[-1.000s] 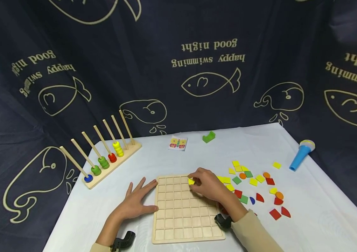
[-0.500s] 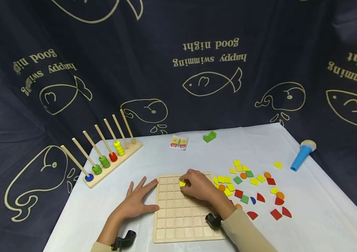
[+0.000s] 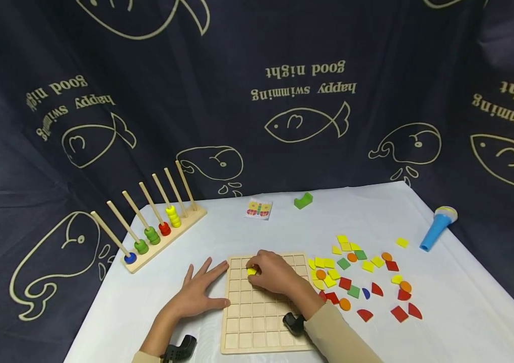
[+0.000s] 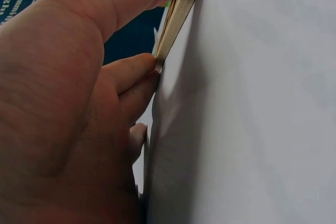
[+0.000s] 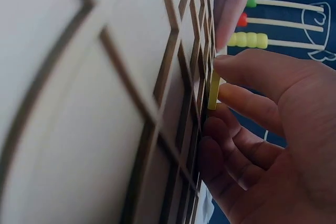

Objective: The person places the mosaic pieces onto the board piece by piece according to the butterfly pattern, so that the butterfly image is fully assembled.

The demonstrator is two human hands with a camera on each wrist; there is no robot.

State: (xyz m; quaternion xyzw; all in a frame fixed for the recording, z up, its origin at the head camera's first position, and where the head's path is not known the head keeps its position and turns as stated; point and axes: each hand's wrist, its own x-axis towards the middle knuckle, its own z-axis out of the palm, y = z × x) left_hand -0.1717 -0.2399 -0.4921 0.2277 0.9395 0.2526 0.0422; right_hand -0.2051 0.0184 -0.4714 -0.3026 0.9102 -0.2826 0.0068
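Navy cloth (image 3: 220, 75), white table (image 3: 361, 217): grid board, tiles and two hands

Backdrop: the cloth hung behind the table, printed with pale fish and whales, its lettering upside down.

Board (image 3: 248, 312): one, pale wood, divided into square cells; it lay flat at the near side of the table, between the hands.

Left hand (image 3: 195, 297): lay at the board's left edge with fingers spread, the thumb and a fingertip touching that edge.

Right hand (image 3: 275, 272): reached across the board, its thumb and fingers pinching a yellow tile (image 3: 251, 271). The two hands stood apart.

Yellow tile: one, held at the upper left part of the board, close to the surface; whether it sat down in a cell could not be told.

Loose pieces (image 3: 399, 313): many, scattered on the table to the right of the board; yellow, red and green squares, quarter rounds, orange discs and a blue half-disc.

Peg rack (image 3: 190, 218): one, wooden, at the far left, seven pegs; beads ran blue, green, green, red, yellow from the near end.

Card (image 3: 259, 209): one, butterfly pattern, lay beyond the board.

Green block (image 3: 303, 200): one, notched, rested right of the card.

Microphone (image 3: 436, 232): one, blue toy, lay near the table's right edge.
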